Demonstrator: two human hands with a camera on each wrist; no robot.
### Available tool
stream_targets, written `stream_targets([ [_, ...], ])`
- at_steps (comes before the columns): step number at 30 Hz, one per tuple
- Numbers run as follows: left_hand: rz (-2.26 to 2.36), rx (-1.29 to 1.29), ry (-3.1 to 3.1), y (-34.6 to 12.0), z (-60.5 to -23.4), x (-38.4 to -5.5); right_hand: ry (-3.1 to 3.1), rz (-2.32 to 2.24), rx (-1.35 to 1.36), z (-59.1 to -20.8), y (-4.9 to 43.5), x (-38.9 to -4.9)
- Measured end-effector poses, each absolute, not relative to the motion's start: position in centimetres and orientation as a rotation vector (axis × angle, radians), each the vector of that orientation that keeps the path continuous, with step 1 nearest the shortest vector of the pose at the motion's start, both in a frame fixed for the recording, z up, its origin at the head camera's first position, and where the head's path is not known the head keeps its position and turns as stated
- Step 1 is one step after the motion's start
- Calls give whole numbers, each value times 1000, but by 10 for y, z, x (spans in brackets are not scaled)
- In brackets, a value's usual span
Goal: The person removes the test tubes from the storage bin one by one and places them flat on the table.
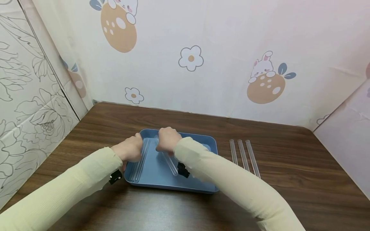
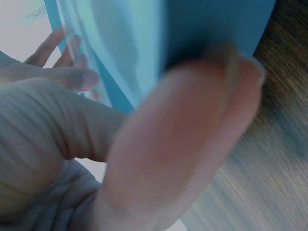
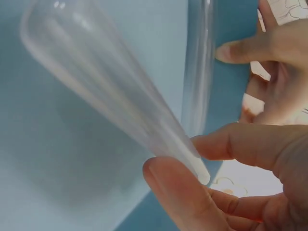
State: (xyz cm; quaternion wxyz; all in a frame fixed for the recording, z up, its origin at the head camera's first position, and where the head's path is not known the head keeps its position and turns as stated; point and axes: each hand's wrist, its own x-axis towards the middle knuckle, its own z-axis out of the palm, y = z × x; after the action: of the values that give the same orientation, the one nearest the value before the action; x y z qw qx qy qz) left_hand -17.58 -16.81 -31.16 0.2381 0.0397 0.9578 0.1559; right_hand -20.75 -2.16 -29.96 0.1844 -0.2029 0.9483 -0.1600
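Note:
A shallow blue tray [image 1: 173,186] lies on the table. At its left wall my left hand [image 1: 130,149] grips the edge between thumb and fingers, seen close up in the left wrist view. Over the tray my right hand [image 1: 168,139] pinches a clear test tube [image 3: 106,82] near one end with thumb and fingers. The tube's rounded end points toward the tray's near side, tilted in the right wrist view. Other clear tubes [image 1: 140,160] lie side by side along the tray's left wall, close to my left fingers.
To the right of the tray, three clear tubes [image 1: 243,155] lie in a row on the dark wooden table [image 1: 289,160], partly hidden by my right sleeve [image 1: 231,179]. A patterned curtain [image 1: 225,73] hangs behind the table's far edge.

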Motion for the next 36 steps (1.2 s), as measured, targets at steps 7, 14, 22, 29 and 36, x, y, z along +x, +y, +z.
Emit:
stream_targets([
  [7,429,130,2633,-168,-311,-174,2719,-459,-553,-284,-8,-209],
  [14,445,123,2646,-169,-311,-174,2724,-463,-522,-277,3,-209],
  [22,450,105,2627,-168,-311,-175,2725,-486,-478,-277,12,-213],
  [29,426,151,2645,-169,-312,-175,2730,-503,-437,-269,24,-215],
  [36,428,132,2649,-168,-313,-175,2749,-518,-386,-260,42,-219],
])
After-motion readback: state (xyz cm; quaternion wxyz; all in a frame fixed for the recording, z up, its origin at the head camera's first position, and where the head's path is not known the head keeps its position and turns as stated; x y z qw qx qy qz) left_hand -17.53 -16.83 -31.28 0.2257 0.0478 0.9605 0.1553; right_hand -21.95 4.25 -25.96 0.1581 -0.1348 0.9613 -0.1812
